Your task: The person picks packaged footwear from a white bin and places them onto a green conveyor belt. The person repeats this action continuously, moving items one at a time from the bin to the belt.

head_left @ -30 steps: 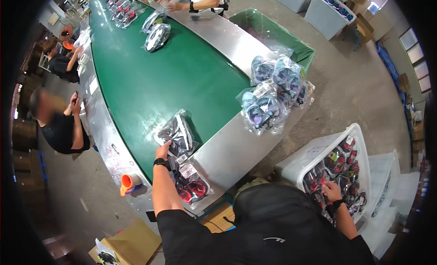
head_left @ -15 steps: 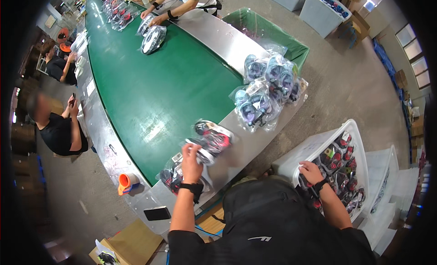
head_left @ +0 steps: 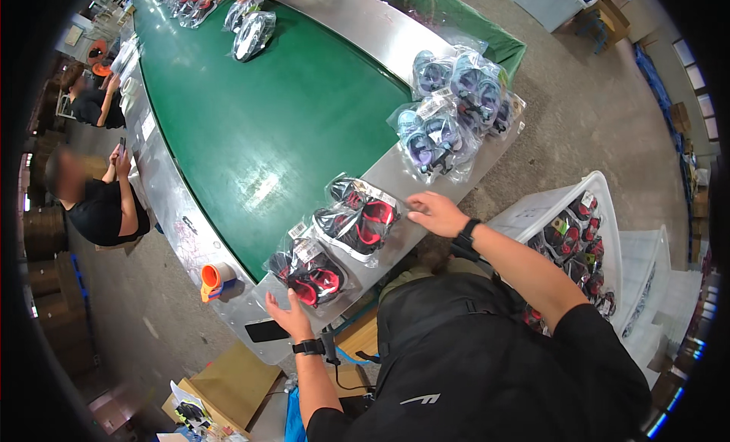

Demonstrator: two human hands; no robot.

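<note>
Two clear bags of black-and-red sandals lie side by side on the metal table end. My left hand point(head_left: 289, 317) is at the lower edge of the nearer bag of sandals point(head_left: 310, 273), fingers spread, holding nothing. Just right of the farther bag of sandals point(head_left: 359, 223) is my right hand point(head_left: 437, 214), its fingers stretched toward the bag and nothing in them. Whether either hand touches plastic is hard to tell. To the right along the metal edge sits a pile of bagged blue-and-purple sandals point(head_left: 435, 142).
A green conveyor belt point(head_left: 251, 123) runs away from me; more bagged shoes point(head_left: 253, 35) lie on it near another person's hands. A white bin point(head_left: 601, 190) of bagged sandals stands at my right. An orange tape roll point(head_left: 217, 275) and a phone point(head_left: 266, 331) are on the left metal edge.
My left hand has released the farther bag and moved down toward the nearer one. My right hand has come from the white bin to beside the farther bag, which now lies flat.
</note>
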